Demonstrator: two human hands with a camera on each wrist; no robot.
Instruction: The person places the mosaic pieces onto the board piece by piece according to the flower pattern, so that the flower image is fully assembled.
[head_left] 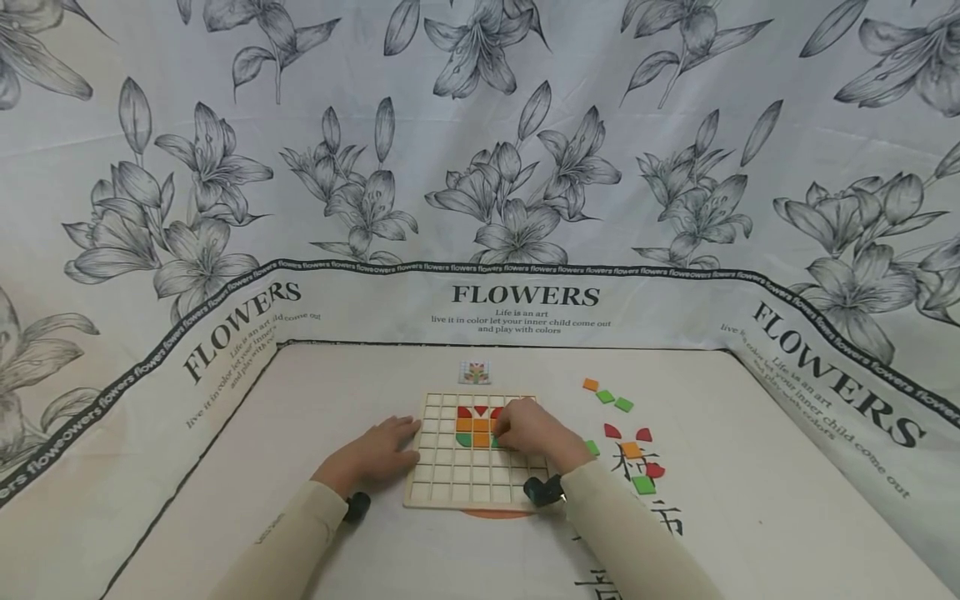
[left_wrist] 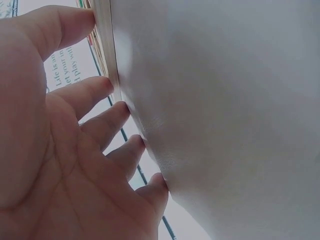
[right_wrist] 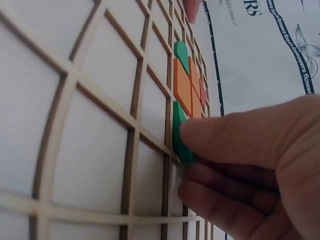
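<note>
A wooden grid board (head_left: 442, 493) lies flat on the table, with red, orange and green tiles set in its upper middle squares. My left hand (head_left: 381, 452) rests at the board's left edge; in the left wrist view its fingers are spread, and the thumb and index fingertips touch the wooden rim (left_wrist: 106, 45). Over the tiles, my right hand (head_left: 534, 429) pinches a green tile (right_wrist: 181, 137) with one rounded side between thumb and fingers, at a square beside an orange tile (right_wrist: 182, 86). Another green tile (right_wrist: 181, 55) sits beyond it in the grid.
A small pattern card (head_left: 475, 372) lies behind the board. Loose tiles lie to the right: orange (head_left: 591, 384) and green (head_left: 623, 404) ones farther back, red (head_left: 643, 434) and green (head_left: 642, 485) ones nearer. A flower-printed curtain (head_left: 517, 208) surrounds the table.
</note>
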